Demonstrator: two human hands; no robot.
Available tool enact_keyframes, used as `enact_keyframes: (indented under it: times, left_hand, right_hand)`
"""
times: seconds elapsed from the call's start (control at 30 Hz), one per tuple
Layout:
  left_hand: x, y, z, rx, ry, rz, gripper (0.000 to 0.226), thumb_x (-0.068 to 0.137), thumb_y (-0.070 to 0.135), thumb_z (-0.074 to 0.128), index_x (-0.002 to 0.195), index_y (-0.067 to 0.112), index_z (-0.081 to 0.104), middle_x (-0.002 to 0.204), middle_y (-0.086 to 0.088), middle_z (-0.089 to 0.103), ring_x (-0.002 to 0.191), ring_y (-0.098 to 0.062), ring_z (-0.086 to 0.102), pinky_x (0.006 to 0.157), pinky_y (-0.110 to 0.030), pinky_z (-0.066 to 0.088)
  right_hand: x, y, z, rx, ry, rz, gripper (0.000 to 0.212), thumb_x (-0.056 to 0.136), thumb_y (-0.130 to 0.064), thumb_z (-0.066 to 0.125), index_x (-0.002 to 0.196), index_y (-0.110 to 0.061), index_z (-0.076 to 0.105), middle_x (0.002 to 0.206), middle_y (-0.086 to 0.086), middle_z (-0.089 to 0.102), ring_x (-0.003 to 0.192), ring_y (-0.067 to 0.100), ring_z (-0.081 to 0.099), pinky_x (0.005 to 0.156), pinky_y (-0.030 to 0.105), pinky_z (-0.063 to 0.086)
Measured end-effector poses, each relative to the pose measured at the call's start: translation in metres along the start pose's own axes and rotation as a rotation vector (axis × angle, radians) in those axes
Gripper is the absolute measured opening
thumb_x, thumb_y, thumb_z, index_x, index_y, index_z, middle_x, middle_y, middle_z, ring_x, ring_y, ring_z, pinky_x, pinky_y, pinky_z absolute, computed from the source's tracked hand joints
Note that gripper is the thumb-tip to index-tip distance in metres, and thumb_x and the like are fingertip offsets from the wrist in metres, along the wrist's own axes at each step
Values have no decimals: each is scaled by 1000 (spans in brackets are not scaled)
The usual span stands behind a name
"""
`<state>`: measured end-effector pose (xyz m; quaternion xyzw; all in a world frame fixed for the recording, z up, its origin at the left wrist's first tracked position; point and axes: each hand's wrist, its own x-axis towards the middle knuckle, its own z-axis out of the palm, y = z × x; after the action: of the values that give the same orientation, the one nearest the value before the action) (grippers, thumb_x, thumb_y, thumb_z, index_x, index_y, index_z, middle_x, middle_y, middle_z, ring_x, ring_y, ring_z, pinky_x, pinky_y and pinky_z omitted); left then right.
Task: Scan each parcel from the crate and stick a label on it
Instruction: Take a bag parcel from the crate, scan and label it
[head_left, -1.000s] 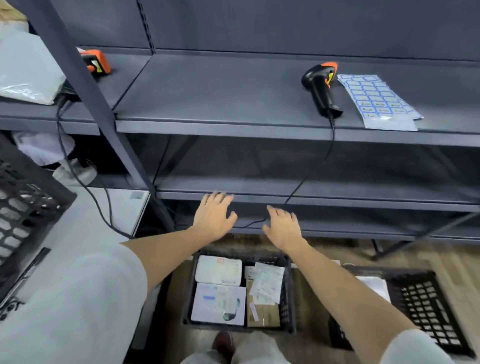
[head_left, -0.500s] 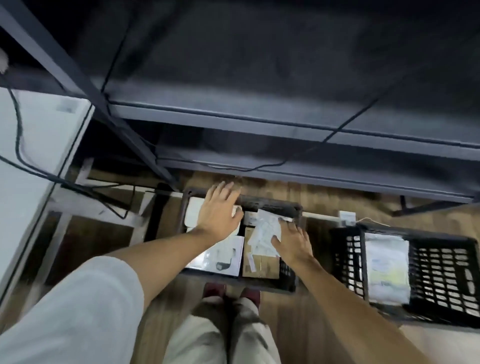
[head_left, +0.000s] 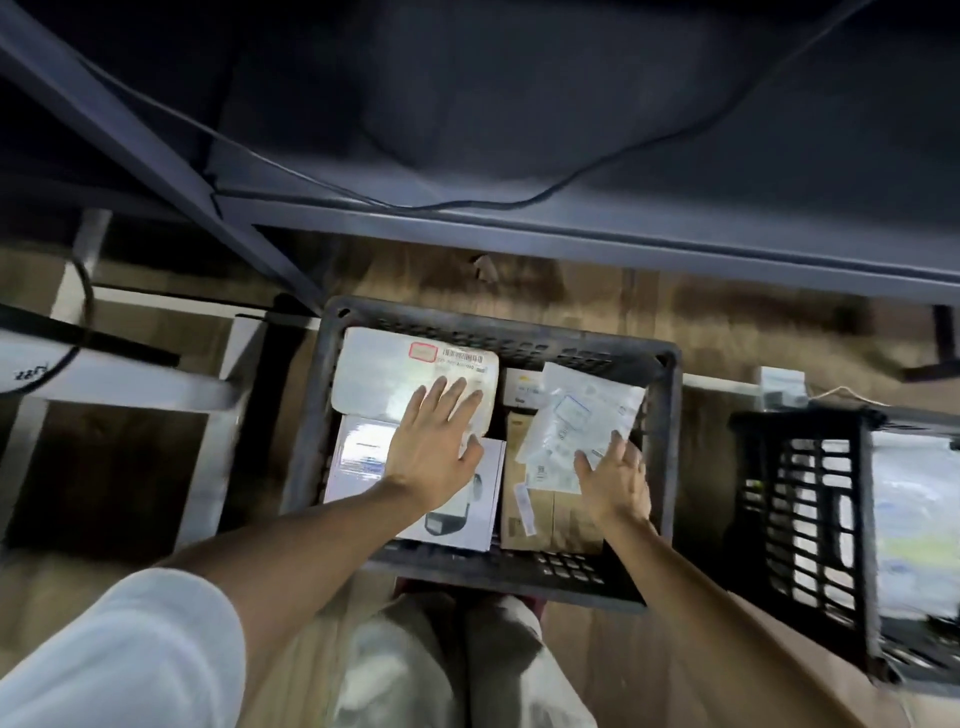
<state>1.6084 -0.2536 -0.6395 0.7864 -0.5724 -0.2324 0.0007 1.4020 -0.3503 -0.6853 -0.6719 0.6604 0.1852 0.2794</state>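
Two dark shelf boards (head_left: 571, 130) of a metal rack fill the upper half of the frame, with a black cable (head_left: 519, 200) sagging across them. Below lies a wooden floor (head_left: 753, 322).

At the centre of the frame stands a black plastic crate (head_left: 498, 325) packed with parcels. A second black crate (head_left: 810, 519) sits near it at the right edge, with a pale bag inside, too blurred to read.

Both bare arms reach down into the centre crate from the lower part of the frame, the left one from a white sleeve (head_left: 114, 654).

In the crate's upper left lies a white box (head_left: 384, 374) bearing a barcode strip and a red-outlined stamp; the print is too small to read. Below it sits a second white box (head_left: 358, 452) printed with a dark device. A brown carton (head_left: 545, 514) fills the lower right of the crate. Over it lies a clear plastic pouch (head_left: 576, 415) with a blue-outlined label, unreadable.

Left hand (head_left: 436, 447) rests flat, fingers straight and spread, across the two white boxes, grasping nothing. Right hand (head_left: 613, 478) touches the pouch's lower edge with fingers extended; whether it pinches the pouch, I cannot tell.
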Motion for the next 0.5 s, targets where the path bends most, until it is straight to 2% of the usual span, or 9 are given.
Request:
enact_keyframes:
  times: [0.1,0.23,0.3,0.4,0.5]
  left_hand:
    - [5,-5,15,-4,-6,-7,56,97,36,33,151,22,21,160,-2,14,148,-22,3,118,-33,-7]
    - [10,-6,20,-26,1,-16,56,98,34,33,151,22,21,160,-1,13,148,-21,3,117,-31,-8]
    - [11,-6,21,-34,-1,-16,56,98,34,33,151,22,20,160,-1,13,148,-20,2,118,-32,-8]
    - [11,-6,19,-40,-5,-13,56,98,33,33,151,22,19,160,-1,12,148,-20,1,118,-32,-8]
    - [8,-6,14,-38,-1,-19,56,98,33,34,151,22,19,160,-1,12,148,-20,1,118,-32,-7]
  right_hand:
    - [14,2,16,86,-29,96,63,97,-49,38,149,-19,19,139,21,37,123,36,44,92,46,43]
    - [22,5,29,215,-93,184,59,98,-42,42,148,-32,12,119,19,47,99,32,51,75,40,41]
    - [21,5,33,288,-74,203,57,96,-34,49,142,-27,15,107,15,50,87,28,53,73,42,48]
    - [22,2,32,419,-36,288,56,89,-27,63,127,-15,23,112,19,54,94,33,58,78,49,55]
    - [25,0,28,453,-98,367,58,84,-33,70,125,-4,42,122,20,54,106,34,56,87,46,52]
